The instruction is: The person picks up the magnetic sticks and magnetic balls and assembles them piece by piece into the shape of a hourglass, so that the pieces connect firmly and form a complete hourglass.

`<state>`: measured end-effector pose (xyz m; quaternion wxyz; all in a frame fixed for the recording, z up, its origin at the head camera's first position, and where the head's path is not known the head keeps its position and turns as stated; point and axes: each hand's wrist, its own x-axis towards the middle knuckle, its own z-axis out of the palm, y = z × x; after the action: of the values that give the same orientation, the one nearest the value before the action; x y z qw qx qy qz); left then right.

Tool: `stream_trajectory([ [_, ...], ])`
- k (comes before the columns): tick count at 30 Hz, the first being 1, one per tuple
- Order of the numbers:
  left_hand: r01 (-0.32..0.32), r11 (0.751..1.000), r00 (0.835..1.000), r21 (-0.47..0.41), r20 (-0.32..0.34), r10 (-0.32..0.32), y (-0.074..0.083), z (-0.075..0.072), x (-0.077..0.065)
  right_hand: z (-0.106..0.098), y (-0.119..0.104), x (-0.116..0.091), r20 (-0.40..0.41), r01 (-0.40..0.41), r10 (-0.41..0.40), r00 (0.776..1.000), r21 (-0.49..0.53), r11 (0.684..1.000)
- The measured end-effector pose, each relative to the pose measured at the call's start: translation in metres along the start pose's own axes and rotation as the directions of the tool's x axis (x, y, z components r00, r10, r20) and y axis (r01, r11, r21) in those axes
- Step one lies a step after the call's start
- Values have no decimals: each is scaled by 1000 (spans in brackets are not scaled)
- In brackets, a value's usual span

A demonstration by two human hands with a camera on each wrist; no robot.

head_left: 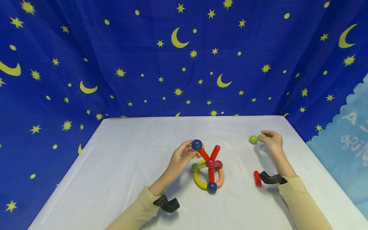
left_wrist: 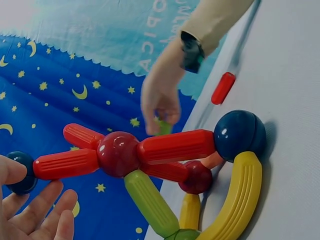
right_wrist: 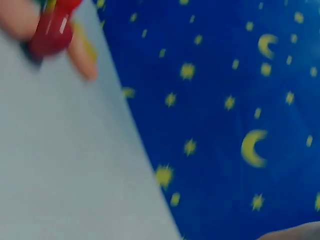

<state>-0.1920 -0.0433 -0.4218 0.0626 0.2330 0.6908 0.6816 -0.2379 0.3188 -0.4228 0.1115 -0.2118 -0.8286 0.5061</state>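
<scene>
A toy frame of balls and rods, built on a ring of curved pieces, stands on the white table. Its upper red rods meet at a red ball (head_left: 210, 163). My left hand (head_left: 181, 156) holds the dark blue ball (head_left: 196, 145) at the tip of one red rod, with the thumb over it and fingers spread below. Off to the right, my right hand (head_left: 273, 141) pinches a green ball (head_left: 261, 137) between thumb and fingers. A second green ball (head_left: 253, 139) lies right beside it. In the right wrist view, only a sliver of that hand shows, bottom right.
A loose red rod (head_left: 257, 179) lies on the white-covered table (head_left: 138, 143) near my right wrist. Blue cloth (head_left: 149, 64) with yellow stars and moons hangs behind and at the sides. A light blue lettered panel (head_left: 345, 147) hangs at the right.
</scene>
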Motion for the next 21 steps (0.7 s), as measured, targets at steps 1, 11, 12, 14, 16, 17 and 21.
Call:
stream_trajectory([
  [1,4,1000,1000,2,-3,-4,0,0,0,1,-7,-5,26,12,-13,1000,33,999],
  [11,5,1000,1000,28,-12,-5,1,1,-1,25,-60,-70,273,275,-367,889,322,906],
  [12,6,1000,1000,29,-13,-6,1,1,-1,28,-63,-76,290,287,-385,876,327,900],
  [14,7,1000,1000,26,-14,-7,1,0,-1,33,-67,-86,319,310,-411,854,324,894],
  [16,8,1000,1000,26,-21,-8,1,1,0,37,-69,-94,340,328,-437,833,334,884],
  [17,8,1000,1000,28,-25,-7,1,1,0,39,-70,-97,348,336,-450,822,341,878],
  [21,-12,998,999,64,-47,15,2,2,-1,47,-70,-105,361,367,-509,782,393,843],
])
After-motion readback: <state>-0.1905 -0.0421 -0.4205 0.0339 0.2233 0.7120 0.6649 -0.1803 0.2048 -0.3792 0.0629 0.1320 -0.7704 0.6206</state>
